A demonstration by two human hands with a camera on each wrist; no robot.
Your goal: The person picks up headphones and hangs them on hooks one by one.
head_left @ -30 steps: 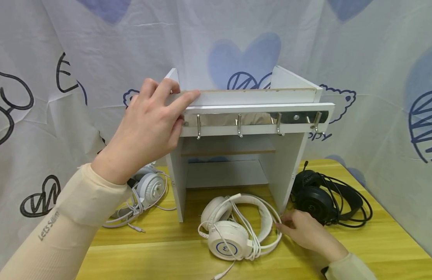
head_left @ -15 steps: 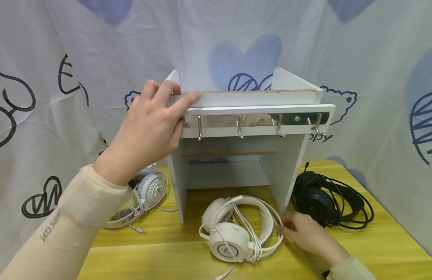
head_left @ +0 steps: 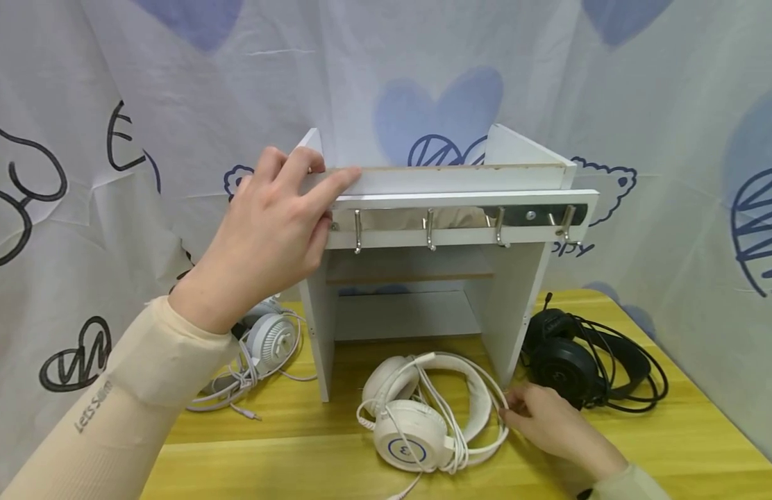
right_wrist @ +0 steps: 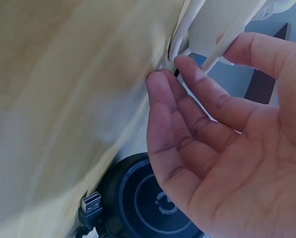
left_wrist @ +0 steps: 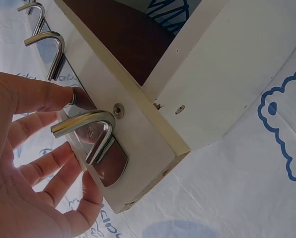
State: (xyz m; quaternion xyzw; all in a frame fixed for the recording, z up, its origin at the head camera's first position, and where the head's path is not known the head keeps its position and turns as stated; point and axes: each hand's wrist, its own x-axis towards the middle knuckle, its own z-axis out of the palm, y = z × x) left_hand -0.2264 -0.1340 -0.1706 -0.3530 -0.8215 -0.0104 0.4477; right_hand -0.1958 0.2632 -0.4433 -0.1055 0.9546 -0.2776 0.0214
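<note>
My left hand grips the upper left corner of a small white shelf unit, beside its front hook rail. The left wrist view shows fingers curled at the edge of a board with a metal hook. In front of the unit, white over-ear headphones lie on the table, cable looped round them. My right hand pinches their headband at the right side; in the right wrist view thumb and forefinger are on either side of the white band.
Black headphones with a boom microphone lie right of the unit, close to my right hand. A second white pair with a tangled cable lies to the left. Printed cloth hangs behind the wooden table.
The scene sits slightly lower in the head view. Both hands keep their places on the shelf unit and the headphones.
</note>
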